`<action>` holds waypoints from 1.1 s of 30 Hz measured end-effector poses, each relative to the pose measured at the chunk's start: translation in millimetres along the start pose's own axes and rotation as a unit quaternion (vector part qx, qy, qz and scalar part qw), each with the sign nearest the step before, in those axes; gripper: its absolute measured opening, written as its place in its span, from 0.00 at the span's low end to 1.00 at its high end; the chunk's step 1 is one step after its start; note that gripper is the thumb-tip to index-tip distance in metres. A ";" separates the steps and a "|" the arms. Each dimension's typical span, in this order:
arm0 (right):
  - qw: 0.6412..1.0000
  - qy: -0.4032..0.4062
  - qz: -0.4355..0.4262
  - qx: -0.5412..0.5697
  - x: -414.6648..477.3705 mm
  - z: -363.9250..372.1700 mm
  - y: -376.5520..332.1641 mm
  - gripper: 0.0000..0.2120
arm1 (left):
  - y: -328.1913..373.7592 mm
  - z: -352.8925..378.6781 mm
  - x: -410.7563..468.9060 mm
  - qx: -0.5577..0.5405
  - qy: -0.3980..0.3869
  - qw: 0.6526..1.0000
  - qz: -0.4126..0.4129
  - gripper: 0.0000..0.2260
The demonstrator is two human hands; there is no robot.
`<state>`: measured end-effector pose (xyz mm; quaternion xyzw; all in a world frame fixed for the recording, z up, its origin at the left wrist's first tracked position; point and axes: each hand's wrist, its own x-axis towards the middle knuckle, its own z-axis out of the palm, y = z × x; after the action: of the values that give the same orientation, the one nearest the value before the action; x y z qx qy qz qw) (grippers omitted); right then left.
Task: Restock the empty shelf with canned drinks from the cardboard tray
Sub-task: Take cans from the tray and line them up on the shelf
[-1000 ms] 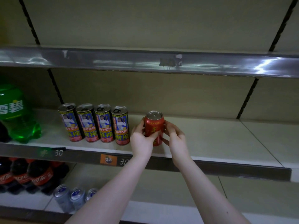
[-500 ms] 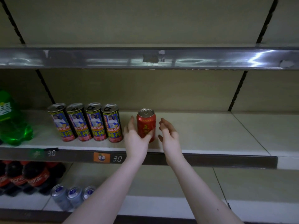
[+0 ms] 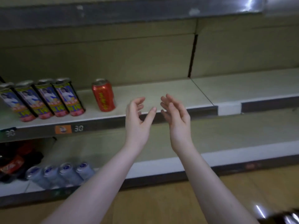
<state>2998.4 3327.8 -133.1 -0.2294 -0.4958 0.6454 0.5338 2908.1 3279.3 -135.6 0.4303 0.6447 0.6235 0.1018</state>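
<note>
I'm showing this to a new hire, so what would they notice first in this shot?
Two empty hands, the left hand and the right hand, hover open mid-frame before the shelf edge. Left of them a lone red can stands upright on the pale shelf, apart from a row of four tall cans at far left.

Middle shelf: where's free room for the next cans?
Middle shelf is bare from the red can right to the panel seam; the next bay is bare too. Narrow gap between red can and four tall cans. Crowded at left end.
</note>
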 end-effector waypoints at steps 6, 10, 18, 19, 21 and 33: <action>1.000 0.025 -0.017 0.005 -26.6 -92.1 -16.8 0.11 | 16.5 85.3 -63.0 -0.073 -0.027 0.997 -0.009 0.14; 0.998 0.050 -0.021 -0.012 -43.6 -148.0 -26.3 0.12 | 20.9 133.2 -93.8 -0.080 -0.069 0.994 -0.013 0.13; 0.984 0.172 0.000 -0.055 -97.1 -287.0 -20.6 0.11 | 11.7 242.9 -175.1 -0.056 -0.217 0.972 -0.071 0.14; 0.979 0.197 0.001 -0.053 -105.9 -308.1 -18.4 0.12 | 10.5 257.2 -188.6 -0.053 -0.243 0.966 -0.077 0.14; 0.969 0.242 -0.003 -0.050 -121.9 -343.2 -15.2 0.13 | 8.2 279.2 -212.1 -0.047 -0.293 0.951 -0.084 0.14; 0.811 0.515 0.153 -0.230 -224.4 -516.9 14.7 0.13 | -5.4 350.5 -326.8 -0.029 -0.526 0.836 -0.157 0.13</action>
<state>3491.1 3327.2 -406.8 -0.7171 -0.2405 0.3731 0.5373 3338.9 3308.4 -343.6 0.5834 0.5342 0.2977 0.5344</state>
